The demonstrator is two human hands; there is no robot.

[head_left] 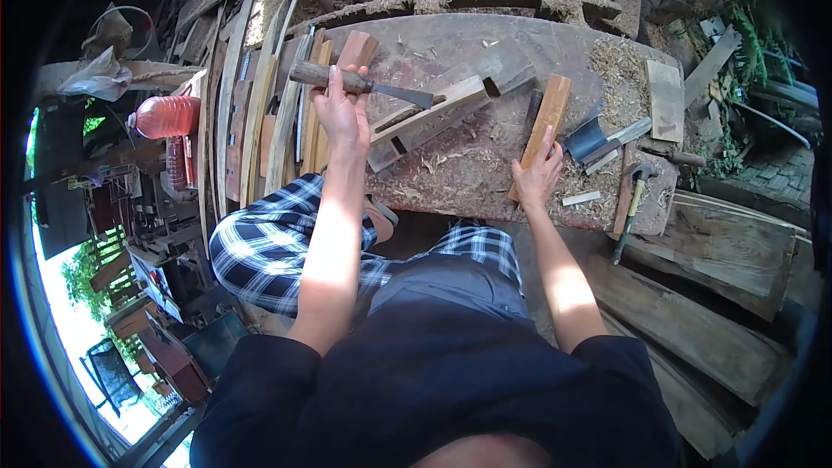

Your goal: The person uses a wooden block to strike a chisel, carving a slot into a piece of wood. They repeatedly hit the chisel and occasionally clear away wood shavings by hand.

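My left hand [341, 114] is raised over the near left of the workbench, its fingers closed round the wooden handle of a chisel [403, 94]. The blade points right, overlapping a pale length of wood [451, 107] with dark rectangular mortises cut in it. That piece lies slantwise on the bench. On the right, my right hand [537, 175] grips the near end of an orange-brown wooden bar [553, 104]. A dark strip lies along the bar's left side. Just right of this hand are a blue curved piece [587, 139] and a grey-topped bar [626, 132].
Shavings [620, 69] are strewn over the worn bench [407, 43]. A hammer [639, 195] lies at its right edge, near a flat pale board [665, 100]. Long wooden strips [256, 113] lean at the left, beside a red plastic bottle [169, 116]. Wide planks [693, 321] lie lower right.
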